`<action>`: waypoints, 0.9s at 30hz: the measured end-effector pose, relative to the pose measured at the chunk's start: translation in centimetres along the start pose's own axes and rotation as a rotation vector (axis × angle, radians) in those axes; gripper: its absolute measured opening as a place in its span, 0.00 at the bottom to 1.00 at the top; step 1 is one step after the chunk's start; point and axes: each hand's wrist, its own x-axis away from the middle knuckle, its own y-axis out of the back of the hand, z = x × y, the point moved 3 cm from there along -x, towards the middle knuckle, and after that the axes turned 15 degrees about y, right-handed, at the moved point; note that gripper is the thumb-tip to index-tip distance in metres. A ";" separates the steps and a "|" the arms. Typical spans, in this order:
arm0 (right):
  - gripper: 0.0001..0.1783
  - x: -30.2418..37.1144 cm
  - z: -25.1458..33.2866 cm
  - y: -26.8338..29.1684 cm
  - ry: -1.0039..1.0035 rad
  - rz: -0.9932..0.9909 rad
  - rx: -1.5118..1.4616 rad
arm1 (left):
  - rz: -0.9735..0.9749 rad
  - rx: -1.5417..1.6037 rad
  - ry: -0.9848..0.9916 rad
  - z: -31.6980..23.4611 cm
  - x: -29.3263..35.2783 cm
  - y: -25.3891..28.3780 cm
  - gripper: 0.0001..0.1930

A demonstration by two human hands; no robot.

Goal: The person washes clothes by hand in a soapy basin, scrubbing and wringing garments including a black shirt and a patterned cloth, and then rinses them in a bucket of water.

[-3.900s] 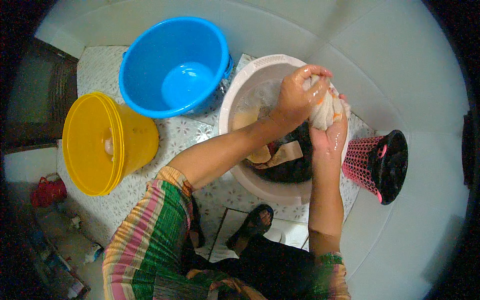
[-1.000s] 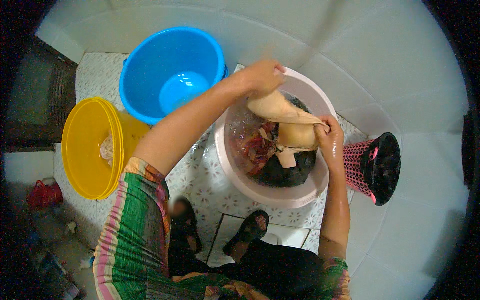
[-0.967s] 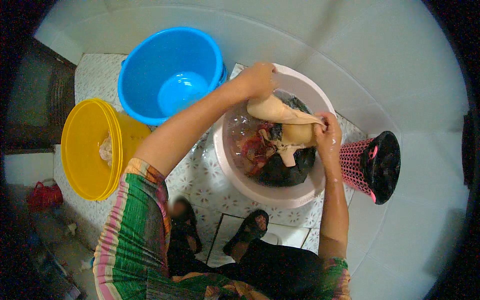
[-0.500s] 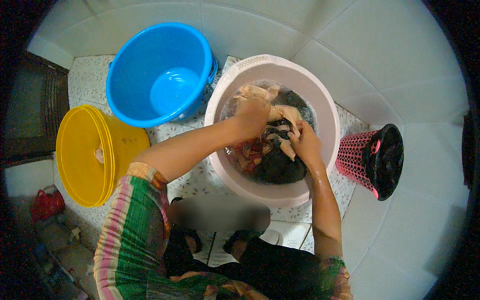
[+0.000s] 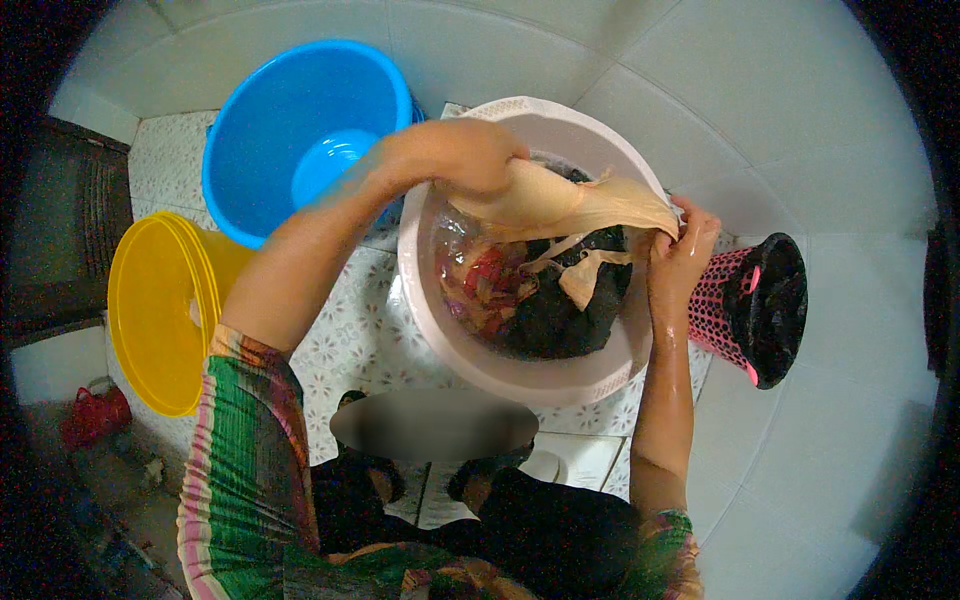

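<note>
A wet beige bra [image 5: 545, 203] is stretched between my two hands above a pale pink washtub [image 5: 480, 372]. My left hand [image 5: 474, 165] is closed on its left end, fingers partly hidden by the fabric. At the tub's right rim, my right hand [image 5: 683, 246] grips the other end between thumb and fingers. Beige straps [image 5: 592, 272] hang from it over the water. Under it, dark cloth [image 5: 562, 328] and red patterned cloth [image 5: 488, 276] lie soaking in the tub.
A large blue tub [image 5: 300, 110] stands at the back left, partly behind my left forearm. Nearer left is a yellow bucket [image 5: 150, 310]. A pink perforated basket with a black liner [image 5: 725, 310] stands right of the washtub, against the tiled wall [image 5: 840, 330].
Both hands have moved apart and lifted the bra out of the water, pulling it from a bunched heap into a stretched span. My right hand went right, to the tub's rim.
</note>
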 end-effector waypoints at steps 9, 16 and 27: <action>0.21 6.5 2.8 -3.1 0.079 0.956 -0.098 | -0.286 -0.271 -0.061 1.5 -2.7 -8.5 0.25; 0.22 2.7 -1.1 -11.6 0.213 0.421 -0.008 | -0.463 -0.107 0.255 0.9 -8.2 -17.3 0.31; 0.15 4.5 -1.8 -20.1 0.074 0.498 0.017 | -0.416 -0.025 0.228 1.5 -11.4 -17.7 0.18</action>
